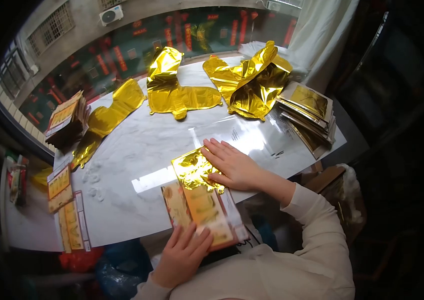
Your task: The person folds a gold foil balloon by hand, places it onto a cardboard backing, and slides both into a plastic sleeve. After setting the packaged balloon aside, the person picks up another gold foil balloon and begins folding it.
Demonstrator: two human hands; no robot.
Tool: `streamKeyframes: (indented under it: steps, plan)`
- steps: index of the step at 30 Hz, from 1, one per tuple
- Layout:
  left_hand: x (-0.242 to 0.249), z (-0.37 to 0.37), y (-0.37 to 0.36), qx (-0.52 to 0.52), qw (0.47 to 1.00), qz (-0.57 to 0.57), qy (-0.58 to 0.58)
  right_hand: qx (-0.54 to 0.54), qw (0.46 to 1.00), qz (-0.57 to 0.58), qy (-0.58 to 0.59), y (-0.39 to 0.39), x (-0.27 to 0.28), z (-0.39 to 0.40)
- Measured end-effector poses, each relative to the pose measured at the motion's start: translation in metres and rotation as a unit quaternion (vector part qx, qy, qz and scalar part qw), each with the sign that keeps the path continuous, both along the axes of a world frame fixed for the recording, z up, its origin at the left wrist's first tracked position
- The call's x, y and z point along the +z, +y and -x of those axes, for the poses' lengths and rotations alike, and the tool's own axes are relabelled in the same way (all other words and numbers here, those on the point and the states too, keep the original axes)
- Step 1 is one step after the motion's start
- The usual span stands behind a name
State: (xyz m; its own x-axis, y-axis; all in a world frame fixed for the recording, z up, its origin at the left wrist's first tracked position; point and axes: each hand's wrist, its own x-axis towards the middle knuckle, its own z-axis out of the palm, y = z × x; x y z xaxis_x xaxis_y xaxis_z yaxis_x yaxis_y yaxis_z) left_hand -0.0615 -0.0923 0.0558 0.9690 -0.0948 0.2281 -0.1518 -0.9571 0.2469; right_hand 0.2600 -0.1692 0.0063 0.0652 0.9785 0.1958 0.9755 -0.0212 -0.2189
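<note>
A folded gold foil balloon [190, 167] lies on the upper part of a printed orange card [206, 207] at the table's front edge. My right hand [234, 167] rests flat on the foil's right side, fingers stretched out. Over the card's lower left end, my left hand [184, 252] lies with its fingers extended and slightly apart. A second patterned strip [176, 202] shows along the card's left side. Clear plastic, partly blurred, shows at the card's right edge.
Spread foil balloons [184, 99] lie along the back of the white table [122, 150]. Stacked packets stand at right [312, 107] and printed cards at left [64, 120]. More cards [72, 225] lie at the left front. Clear plastic sheeting [232, 132] covers the middle right. A window borders the back.
</note>
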Motion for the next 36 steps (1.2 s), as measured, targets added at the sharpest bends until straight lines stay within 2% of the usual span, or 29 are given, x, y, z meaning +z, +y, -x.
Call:
streamKeyframes:
  steps: [3, 5, 7, 8, 10, 13, 14, 15, 16, 17, 22, 24, 28, 30, 32, 34, 35, 36]
  plan:
    - [0.009, 0.050, 0.018, 0.033, 0.998, 0.033, -0.031, -0.002, 1.000, -0.003, -0.002, 0.000, 0.002, 0.000]
    - [0.008, 0.082, 0.022, 0.151, 0.981, 0.025, -0.123, 0.002, 1.000, -0.005, 0.006, 0.000, 0.003, 0.000]
    - [0.003, 0.111, 0.034, 0.221, 0.948, -0.050, -0.225, 0.000, 1.000, -0.003, 0.005, 0.000, 0.001, 0.000]
    - [0.000, 0.112, 0.036, 0.222, 0.948, -0.051, -0.223, -0.003, 1.000, -0.003, 0.000, 0.000, 0.001, 0.000]
    - [-0.014, 0.106, 0.043, 0.390, 0.875, -0.170, -0.232, -0.003, 1.000, 0.001, 0.003, 0.000, 0.003, 0.002]
    - [-0.037, 0.084, 0.056, 0.605, 0.689, -0.328, -0.228, -0.004, 1.000, 0.004, 0.001, 0.000, 0.004, 0.002]
    - [-0.036, 0.057, 0.060, 0.576, 0.725, -0.029, -0.376, -0.003, 1.000, 0.003, -0.004, 0.001, 0.004, 0.002]
    - [-0.046, 0.043, 0.064, 0.534, 0.734, 0.127, -0.399, -0.002, 1.000, 0.003, -0.006, 0.000, 0.005, 0.001]
    - [-0.057, 0.030, 0.068, 0.481, 0.705, 0.292, -0.431, -0.002, 1.000, 0.004, -0.002, 0.000, 0.005, 0.001]
    - [-0.068, 0.017, 0.072, 0.438, 0.645, 0.428, -0.457, -0.001, 1.000, 0.004, 0.001, 0.000, 0.005, 0.002]
    - [-0.067, 0.001, 0.072, 0.428, 0.654, 0.388, -0.488, -0.003, 1.000, 0.007, -0.005, 0.000, 0.003, 0.002]
    - [-0.066, 0.006, 0.075, 0.451, 0.706, 0.349, -0.421, 0.002, 1.000, 0.009, -0.004, 0.001, 0.005, 0.001]
    - [-0.062, 0.024, 0.089, 0.477, 0.713, 0.347, -0.380, 0.002, 1.000, 0.012, 0.000, 0.002, 0.007, 0.002]
    - [-0.045, 0.029, 0.079, 0.481, 0.641, 0.370, -0.469, 0.000, 1.000, 0.012, 0.001, 0.001, 0.007, 0.002]
    - [-0.031, 0.021, 0.043, 0.469, 0.653, 0.398, -0.442, 0.001, 1.000, 0.008, 0.005, 0.000, 0.008, 0.001]
    - [-0.035, 0.019, 0.015, 0.484, 0.590, 0.519, -0.385, -0.001, 1.000, 0.007, 0.006, 0.000, 0.008, 0.002]
    - [-0.036, 0.028, 0.007, 0.485, 0.590, 0.518, -0.385, -0.001, 1.000, 0.007, 0.006, 0.000, 0.008, 0.003]
    - [-0.034, 0.038, -0.001, 0.363, 0.721, 0.517, -0.286, 0.001, 1.000, 0.007, 0.008, 0.001, 0.009, 0.003]
